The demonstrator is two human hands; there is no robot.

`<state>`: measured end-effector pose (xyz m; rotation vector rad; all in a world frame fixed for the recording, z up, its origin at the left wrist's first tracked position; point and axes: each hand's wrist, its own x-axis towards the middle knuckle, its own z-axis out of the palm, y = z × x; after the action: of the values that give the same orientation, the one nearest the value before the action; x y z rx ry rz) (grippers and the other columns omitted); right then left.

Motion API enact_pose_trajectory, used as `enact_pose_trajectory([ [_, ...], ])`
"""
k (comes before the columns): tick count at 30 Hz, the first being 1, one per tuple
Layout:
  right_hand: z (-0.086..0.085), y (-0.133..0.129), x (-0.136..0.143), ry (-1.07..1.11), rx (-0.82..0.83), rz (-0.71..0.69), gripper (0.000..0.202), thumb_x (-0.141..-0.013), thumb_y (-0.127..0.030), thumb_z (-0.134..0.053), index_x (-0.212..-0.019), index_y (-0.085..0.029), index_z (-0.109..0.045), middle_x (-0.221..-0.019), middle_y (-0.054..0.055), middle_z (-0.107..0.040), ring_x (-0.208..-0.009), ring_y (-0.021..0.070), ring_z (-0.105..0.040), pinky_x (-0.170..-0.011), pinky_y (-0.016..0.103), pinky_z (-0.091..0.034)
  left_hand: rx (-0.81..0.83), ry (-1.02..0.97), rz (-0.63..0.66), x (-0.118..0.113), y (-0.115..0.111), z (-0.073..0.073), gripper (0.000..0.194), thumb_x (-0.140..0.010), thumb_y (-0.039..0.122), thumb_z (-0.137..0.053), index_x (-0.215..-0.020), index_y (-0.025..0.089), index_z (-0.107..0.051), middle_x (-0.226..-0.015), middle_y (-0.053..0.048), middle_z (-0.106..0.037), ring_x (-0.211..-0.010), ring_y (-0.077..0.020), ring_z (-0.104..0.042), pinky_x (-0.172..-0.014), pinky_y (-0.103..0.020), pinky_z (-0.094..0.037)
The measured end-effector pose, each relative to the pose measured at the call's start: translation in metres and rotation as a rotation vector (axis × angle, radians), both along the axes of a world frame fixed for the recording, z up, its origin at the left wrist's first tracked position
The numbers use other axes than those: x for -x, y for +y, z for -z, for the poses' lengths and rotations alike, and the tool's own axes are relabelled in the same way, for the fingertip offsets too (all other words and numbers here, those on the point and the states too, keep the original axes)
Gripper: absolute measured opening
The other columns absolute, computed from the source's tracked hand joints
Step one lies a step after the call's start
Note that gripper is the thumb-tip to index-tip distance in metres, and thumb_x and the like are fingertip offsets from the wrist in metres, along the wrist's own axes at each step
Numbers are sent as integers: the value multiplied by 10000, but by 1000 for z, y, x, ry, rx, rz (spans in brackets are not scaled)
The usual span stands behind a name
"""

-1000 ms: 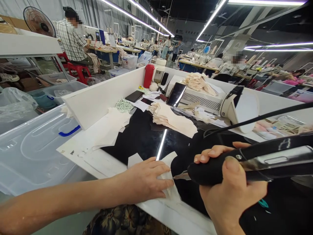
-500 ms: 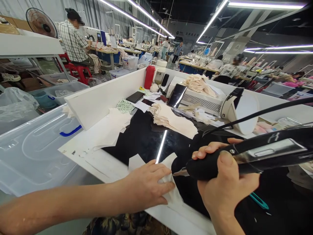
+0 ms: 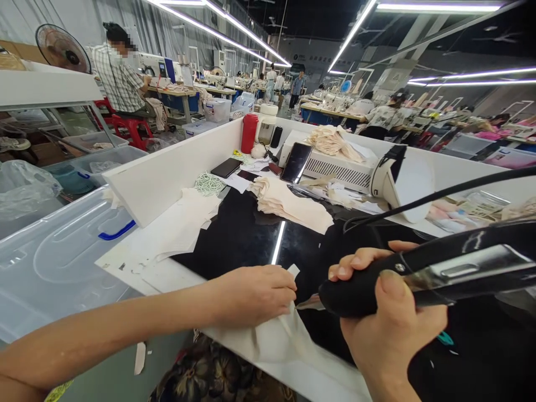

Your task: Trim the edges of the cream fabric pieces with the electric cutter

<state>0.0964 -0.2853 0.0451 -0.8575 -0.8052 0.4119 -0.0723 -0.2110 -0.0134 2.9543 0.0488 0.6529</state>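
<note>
My left hand (image 3: pixel 253 296) is closed on a piece of cream fabric (image 3: pixel 298 335) at the near edge of the black work surface (image 3: pixel 234 223). Part of the fabric hangs below my fingers over the white table edge. Wrapped around the dark grip of a black handheld tool with a pointed metal tip (image 3: pixel 473 273), my right hand (image 3: pixel 389 318) keeps its thumb on top. The tip points left, right beside the fabric and my left fingertips; whether they touch I cannot tell. A turquoise object (image 3: pixel 444 338) lies partly hidden behind my right hand.
Stacked cream fabric pieces (image 3: pixel 293 204) lie mid-table, with more pieces (image 3: pixel 184 226) at left. Farther back are a phone (image 3: pixel 297 162), a red bottle (image 3: pixel 249 134) and a white lamp-like shade (image 3: pixel 408 184). A black cable (image 3: pixel 444 192) crosses at right. Low white partitions (image 3: pixel 176 162) border the table.
My left hand has turned and drawn the fabric toward the near edge, folding most of it under my fingers. The tool stays in my right hand, and the view has shifted slightly.
</note>
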Motion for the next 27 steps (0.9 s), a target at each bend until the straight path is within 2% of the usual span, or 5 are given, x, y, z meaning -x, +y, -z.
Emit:
enact_pose_trajectory([
  [4, 2, 1, 1, -9, -6, -2, 360, -795, -351, -859, -1060, -251, -637, -734, -47, -673, -552, 151, -611, -525, 303, -569, 121, 103, 45, 0, 23, -4, 270, -1137, 242, -466, -1242, 128, -688, -1272, -88, -740, -1234, -209, -664, -1127, -292, -505],
  [9, 8, 0, 0, -9, -6, -13, 380, -815, -375, -861, -1096, -265, -631, -764, -50, -671, -585, 153, -622, -561, 317, -571, 148, 95, 97, 4, 37, 0, 320, -1150, 263, -436, -1277, 111, -687, -1301, -100, -742, -1244, -222, -670, -1111, -320, -519],
  [13, 13, -1, -1, -19, -3, -21, 368, -856, -371, -852, -1129, -267, -627, -799, -40, -671, -632, 153, -630, -609, 330, -575, 137, 114, 97, 7, 41, 2, 333, -1150, 282, -442, -1300, 120, -692, -1326, -98, -740, -1246, -229, -674, -1103, -329, -527],
  [17, 16, -1, 0, -34, -9, -20, 367, -880, -376, -842, -1154, -268, -623, -808, -38, -672, -646, 150, -639, -634, 333, -577, 128, 175, 99, 11, 42, -3, 334, -1148, 309, -465, -1349, 146, -676, -1363, -110, -715, -1284, -231, -659, -1100, -321, -530],
  [27, 13, 0, 7, 11, -14, -41, 377, -873, -350, -847, -1155, -280, -607, -828, -40, -698, -622, 144, -666, -599, 312, -575, 79, 279, 189, 22, 49, -11, 477, -1106, 521, -523, -1458, 221, -638, -1509, -179, -585, -1391, -318, -591, -1128, -408, -539],
])
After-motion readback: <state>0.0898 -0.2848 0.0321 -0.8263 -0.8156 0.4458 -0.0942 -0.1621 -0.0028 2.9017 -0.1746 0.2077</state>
